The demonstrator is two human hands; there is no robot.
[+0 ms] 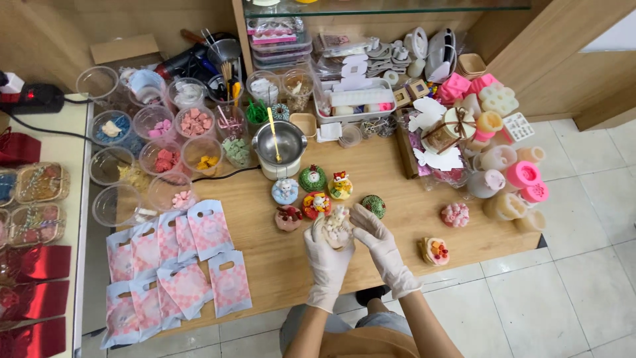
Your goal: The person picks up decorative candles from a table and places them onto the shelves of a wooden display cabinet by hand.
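Both white-gloved hands, left hand point(326, 255) and right hand point(376, 233), clasp a small cream decorated candle point(336, 227) above the wooden tabletop point(397, 219); pink-checked paper gift bags point(179, 265) lie fanned at its left edge.

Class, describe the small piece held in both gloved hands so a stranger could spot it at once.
Start at the metal pot on the wooden table. Below it is a cluster of small colourful pieces; nearest the table's front edge is the cream-coloured piece. It alone is held, between left hand and right hand.
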